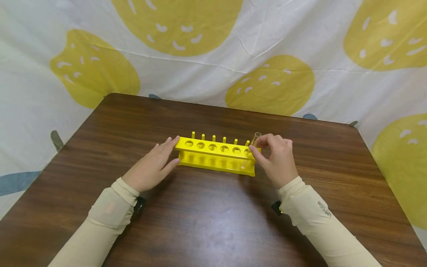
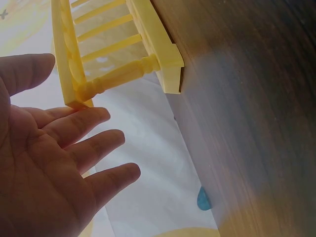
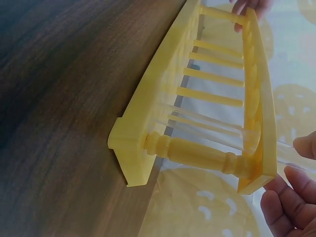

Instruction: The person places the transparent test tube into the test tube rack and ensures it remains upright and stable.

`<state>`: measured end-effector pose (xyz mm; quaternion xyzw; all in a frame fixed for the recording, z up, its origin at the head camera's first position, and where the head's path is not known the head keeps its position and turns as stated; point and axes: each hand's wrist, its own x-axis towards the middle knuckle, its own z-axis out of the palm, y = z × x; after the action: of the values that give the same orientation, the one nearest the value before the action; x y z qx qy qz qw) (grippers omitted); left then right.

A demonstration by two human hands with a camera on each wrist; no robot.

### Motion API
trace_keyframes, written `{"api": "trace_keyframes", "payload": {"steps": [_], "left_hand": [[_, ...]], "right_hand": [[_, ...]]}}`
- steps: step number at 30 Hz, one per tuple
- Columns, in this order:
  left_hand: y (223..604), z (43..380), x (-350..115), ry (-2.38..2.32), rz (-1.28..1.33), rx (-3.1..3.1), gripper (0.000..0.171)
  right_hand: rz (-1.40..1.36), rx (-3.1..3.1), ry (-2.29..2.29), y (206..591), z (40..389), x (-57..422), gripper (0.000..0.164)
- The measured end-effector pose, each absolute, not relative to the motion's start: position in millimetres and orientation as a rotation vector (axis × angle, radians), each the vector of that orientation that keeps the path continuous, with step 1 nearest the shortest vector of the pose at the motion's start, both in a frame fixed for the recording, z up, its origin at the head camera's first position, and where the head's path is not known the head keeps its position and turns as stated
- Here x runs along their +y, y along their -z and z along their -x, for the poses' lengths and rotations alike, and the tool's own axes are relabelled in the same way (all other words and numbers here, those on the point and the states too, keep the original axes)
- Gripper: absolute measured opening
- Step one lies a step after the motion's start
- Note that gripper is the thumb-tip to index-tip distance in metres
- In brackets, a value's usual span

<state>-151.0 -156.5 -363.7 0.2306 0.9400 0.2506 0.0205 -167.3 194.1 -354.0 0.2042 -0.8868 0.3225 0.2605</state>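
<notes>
A yellow test tube rack (image 1: 217, 152) stands on the table, with one row of holes along its top and a row of pegs behind. A clear glass test tube (image 1: 256, 137) sits tilted in the hole at the right end. My right hand (image 1: 278, 159) pinches this tube near its top between thumb and fingers; in the right wrist view the tube's lower part (image 3: 212, 127) runs down inside the rack. At the rack's left end, my left hand (image 1: 151, 167) touches the top shelf with its fingers extended. The left wrist view shows those fingers (image 2: 101, 148) spread and straight.
The dark wooden table (image 1: 200, 215) has rounded far corners. Behind it hangs a white cloth (image 1: 197, 74) with yellow fruit prints, reaching down to the table's back edge. Black straps show at both wrists.
</notes>
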Motion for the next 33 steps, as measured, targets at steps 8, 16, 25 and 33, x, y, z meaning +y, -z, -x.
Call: {"api": "trace_keyframes", "payload": {"steps": [8,16,25,33], "left_hand": [[363.4,150.6,-156.4,-0.781,-0.724,2.914,0.067],[365.1,151.0,-157.8,-0.779,-0.718,2.919,0.068],[364.4,151.3,-157.7,-0.778,-0.726,2.917,0.068],[364.7,152.4,-156.6,-0.77,-0.725,2.917,0.069]], "right_hand": [[-0.574,-2.407,-0.858,354.9,166.6,196.1,0.022],[-0.64,-2.441,-0.905,353.0,165.0,209.6,0.021],[-0.581,-2.539,-0.886,354.5,160.9,236.7,0.022],[-0.53,-2.628,-0.834,356.8,153.5,259.5,0.027]]}}
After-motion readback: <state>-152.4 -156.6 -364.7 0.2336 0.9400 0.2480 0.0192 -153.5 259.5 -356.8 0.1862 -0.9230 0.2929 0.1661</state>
